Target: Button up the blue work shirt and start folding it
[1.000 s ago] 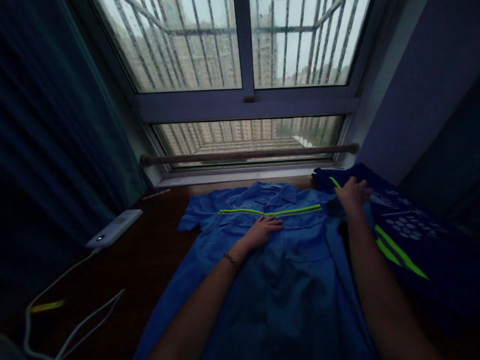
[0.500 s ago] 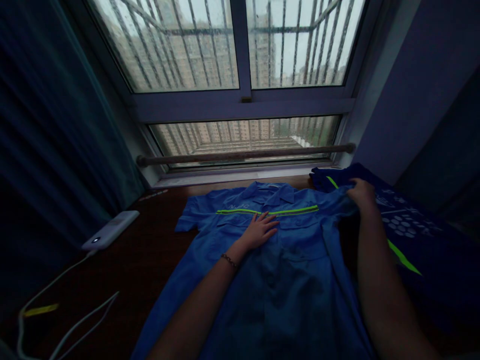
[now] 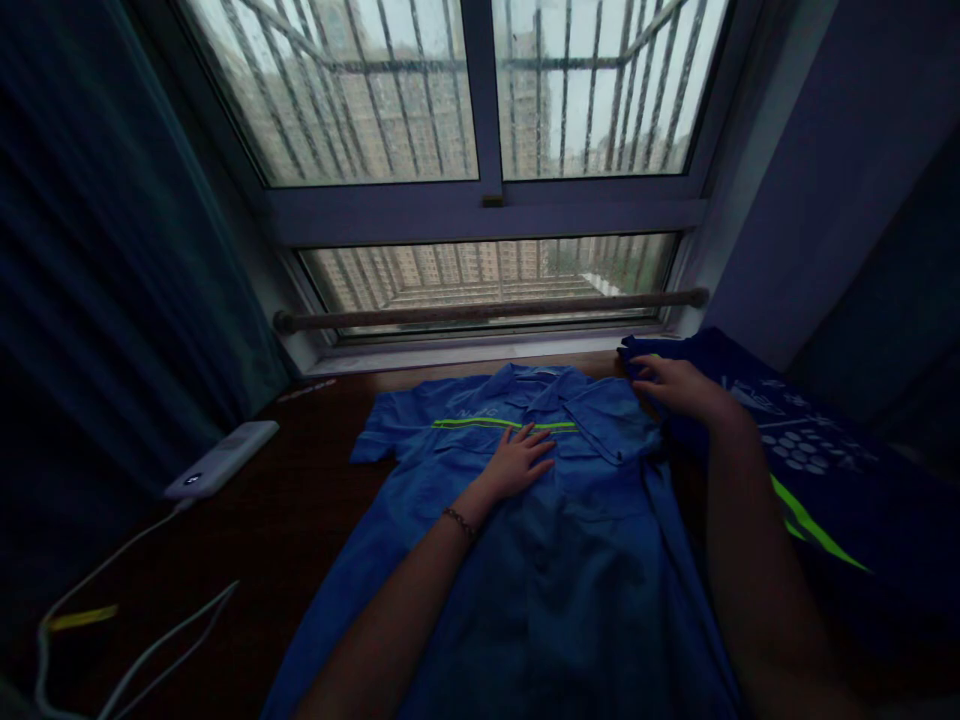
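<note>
A blue short-sleeved work shirt point(image 3: 600, 560) with a bright yellow-green stripe lies spread front up on the dark wooden surface. Its sleeve on the right is turned inward over the chest, covering part of the stripe. My left hand point(image 3: 517, 462), a bracelet on its wrist, rests flat on the middle of the chest, just below the stripe, fingers spread. By the folded edge at the right shoulder is my right hand point(image 3: 679, 388). Its fingers are stretched out and slightly apart, with no cloth visibly gripped; whether the fingertips touch the shirt I cannot tell.
A darker blue garment point(image 3: 817, 500) with white print and a yellow-green stripe lies at right. At left are a white power bank point(image 3: 222, 460), a white cable point(image 3: 120, 552) and a yellow strip point(image 3: 82, 619). A rail point(image 3: 487, 310) crosses the window behind; a curtain point(image 3: 150, 250) hangs at left.
The shirt's right-side sleeve was stretched outward in my right hand; now it lies folded inward over the chest. My right hand has moved left and let go. My left hand stays put.
</note>
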A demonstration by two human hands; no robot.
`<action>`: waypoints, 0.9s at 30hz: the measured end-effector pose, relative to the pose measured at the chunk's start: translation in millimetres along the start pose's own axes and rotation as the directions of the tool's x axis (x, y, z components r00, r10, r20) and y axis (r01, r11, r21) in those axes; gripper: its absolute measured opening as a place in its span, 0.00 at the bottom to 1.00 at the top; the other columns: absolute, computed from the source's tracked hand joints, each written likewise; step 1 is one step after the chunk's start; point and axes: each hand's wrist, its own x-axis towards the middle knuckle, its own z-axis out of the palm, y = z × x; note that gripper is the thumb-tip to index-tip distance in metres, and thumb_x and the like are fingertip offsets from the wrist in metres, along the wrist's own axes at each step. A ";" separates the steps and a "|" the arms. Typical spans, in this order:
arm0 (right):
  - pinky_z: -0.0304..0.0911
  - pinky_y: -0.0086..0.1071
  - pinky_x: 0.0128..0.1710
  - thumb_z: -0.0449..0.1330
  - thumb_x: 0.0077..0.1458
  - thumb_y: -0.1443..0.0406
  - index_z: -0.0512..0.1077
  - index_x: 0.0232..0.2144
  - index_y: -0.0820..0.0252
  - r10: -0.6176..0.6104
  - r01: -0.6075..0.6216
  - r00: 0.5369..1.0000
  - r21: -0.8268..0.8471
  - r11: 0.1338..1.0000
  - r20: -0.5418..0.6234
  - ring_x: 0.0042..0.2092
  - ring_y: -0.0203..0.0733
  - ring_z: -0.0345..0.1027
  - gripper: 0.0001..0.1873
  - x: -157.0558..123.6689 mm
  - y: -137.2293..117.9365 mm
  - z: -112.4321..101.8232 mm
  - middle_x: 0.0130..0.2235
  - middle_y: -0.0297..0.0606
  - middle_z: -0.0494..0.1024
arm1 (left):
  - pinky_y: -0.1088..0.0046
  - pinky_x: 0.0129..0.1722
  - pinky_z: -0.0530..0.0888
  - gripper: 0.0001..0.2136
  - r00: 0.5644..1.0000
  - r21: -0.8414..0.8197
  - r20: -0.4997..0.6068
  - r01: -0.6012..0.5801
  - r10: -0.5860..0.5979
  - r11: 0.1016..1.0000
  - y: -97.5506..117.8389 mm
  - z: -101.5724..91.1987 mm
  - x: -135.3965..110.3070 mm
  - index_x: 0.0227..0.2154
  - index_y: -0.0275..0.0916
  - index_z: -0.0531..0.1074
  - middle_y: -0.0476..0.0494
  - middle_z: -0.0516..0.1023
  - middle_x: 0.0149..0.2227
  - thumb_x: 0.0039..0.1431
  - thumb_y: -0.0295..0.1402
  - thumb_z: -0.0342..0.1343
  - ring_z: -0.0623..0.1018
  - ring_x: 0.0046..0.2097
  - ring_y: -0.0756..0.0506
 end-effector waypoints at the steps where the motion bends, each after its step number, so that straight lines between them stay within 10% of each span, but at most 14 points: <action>1: 0.59 0.36 0.44 0.54 0.50 0.64 0.64 0.48 0.67 0.079 -0.074 0.996 -0.108 0.991 0.037 0.45 0.48 0.64 0.22 5.4 6.2 9.4 0.43 0.48 0.70 | 0.54 0.56 0.44 0.22 1.000 0.012 0.002 0.007 -0.007 1.000 0.1 0.7 0.3 0.52 0.50 0.57 0.51 0.56 0.57 0.57 0.48 0.35 0.50 0.59 0.42; 10: 0.31 0.57 0.52 0.35 0.54 0.47 0.44 0.59 0.58 0.216 -0.176 0.973 -0.343 0.923 0.082 0.60 0.57 0.30 0.35 28.3 -6.7 177.6 0.60 0.45 0.40 | 0.48 0.54 0.44 0.23 0.981 0.089 -0.053 0.190 -0.186 0.978 -2.9 13.4 4.6 0.54 0.54 0.53 0.54 0.53 0.58 0.56 0.49 0.35 0.48 0.60 0.37; 18: 0.36 0.53 0.52 0.38 0.54 0.47 0.50 0.57 0.53 0.037 -0.035 0.999 -0.369 0.929 -0.002 0.58 0.52 0.38 0.31 54.4 5.5 189.9 0.59 0.41 0.49 | 0.56 0.53 0.55 0.21 0.918 -0.184 -0.213 0.300 -0.336 0.936 -16.5 5.5 7.3 0.49 0.44 0.63 0.44 0.63 0.53 0.53 0.45 0.47 0.60 0.55 0.40; 22: 0.40 0.52 0.52 0.42 0.56 0.51 0.56 0.54 0.54 -0.009 -0.015 0.997 -0.329 0.944 -0.073 0.57 0.51 0.42 0.26 40.8 1.2 195.1 0.57 0.41 0.54 | 0.69 0.43 0.67 0.16 0.696 -0.356 -0.324 0.537 -0.640 0.765 -64.8 -51.1 -13.9 0.42 0.34 0.68 0.38 0.72 0.43 0.53 0.36 0.47 0.72 0.42 0.45; 27: 0.52 0.37 0.48 0.49 0.53 0.57 0.68 0.43 0.57 -0.017 -0.007 0.990 -0.169 0.986 -0.143 0.49 0.45 0.58 0.18 41.5 1.1 172.6 0.47 0.40 0.68 | 0.58 0.38 0.67 0.17 0.401 -0.373 -0.383 0.758 -0.833 0.536 -130.2 -113.9 -93.8 0.38 0.25 0.68 0.25 0.72 0.39 0.48 0.35 0.50 0.71 0.43 0.34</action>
